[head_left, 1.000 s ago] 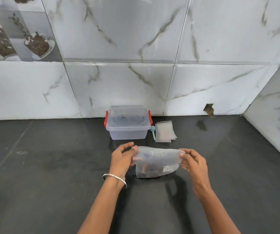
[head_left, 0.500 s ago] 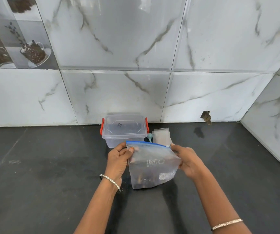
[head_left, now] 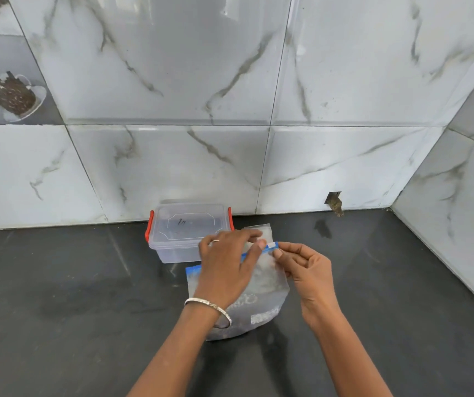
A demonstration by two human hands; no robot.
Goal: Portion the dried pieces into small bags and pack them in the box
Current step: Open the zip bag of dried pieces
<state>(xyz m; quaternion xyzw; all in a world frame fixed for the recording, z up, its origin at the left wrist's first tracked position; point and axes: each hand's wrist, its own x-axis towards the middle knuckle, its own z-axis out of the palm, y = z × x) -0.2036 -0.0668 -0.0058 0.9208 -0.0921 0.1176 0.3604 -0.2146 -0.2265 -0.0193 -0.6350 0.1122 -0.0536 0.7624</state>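
A large clear zip bag (head_left: 267, 293) with a blue seal strip stands upright on the dark counter, dark dried pieces at its bottom. My left hand (head_left: 224, 270) lies across the bag's upper front, its thumb and fingers pinching the blue strip near the right end. My right hand (head_left: 304, 267) pinches the white slider tab at the strip's right corner. Behind them sits a clear plastic box (head_left: 184, 227) with red latches and its lid on. A stack of small clear bags (head_left: 261, 229) lies right of the box, partly hidden by my left fingers.
The dark counter (head_left: 72, 296) runs to a marble-tiled wall behind and a side wall at the right. A small broken hole (head_left: 333, 202) shows at the wall's base. A wet-looking smear marks the counter at left.
The bag went from held flat by both ends to standing upright. My left hand moved across its front toward the right corner, where both hands now pinch the blue strip. The view shifted closer.
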